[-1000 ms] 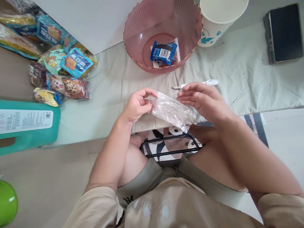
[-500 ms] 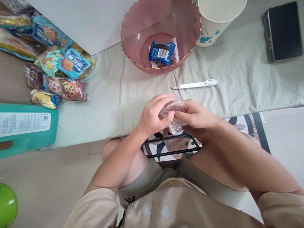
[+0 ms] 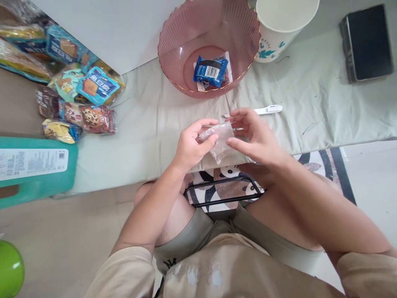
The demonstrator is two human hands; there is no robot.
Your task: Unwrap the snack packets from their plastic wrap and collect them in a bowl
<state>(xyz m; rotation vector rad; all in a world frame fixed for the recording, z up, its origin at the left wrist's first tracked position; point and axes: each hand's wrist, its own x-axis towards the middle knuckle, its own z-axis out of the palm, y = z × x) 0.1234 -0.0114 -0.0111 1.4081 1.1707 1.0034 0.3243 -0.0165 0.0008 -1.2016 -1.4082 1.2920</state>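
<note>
My left hand [image 3: 194, 142] grips a small clear plastic bag [image 3: 223, 138] between thumb and fingers, near the front edge of the cloth-covered surface. The bag looks crinkled, and I cannot make out anything inside it. Beside the bag's right edge, my right hand [image 3: 252, 134] has its thumb and fingers spread apart. Just behind the right fingers lies a white utility knife [image 3: 268, 110], its blade end partly hidden by that hand. Farther back stands a pink ribbed bowl [image 3: 173, 62] with a gold rim, holding a blue snack packet [image 3: 211, 71] and another wrapper.
A white paper cup [image 3: 273, 41] stands right of the bowl, and a dark-screened device [image 3: 367, 43] lies at the far right. Several snack packets [image 3: 97, 86] are piled at the left, above a teal jug [image 3: 37, 186]. A green object [image 3: 10, 269] is at lower left.
My right hand has opened and come off the plastic bag, moving up towards the knife. The bag stays in my left hand, which has shifted slightly left, and it now shows more fully.
</note>
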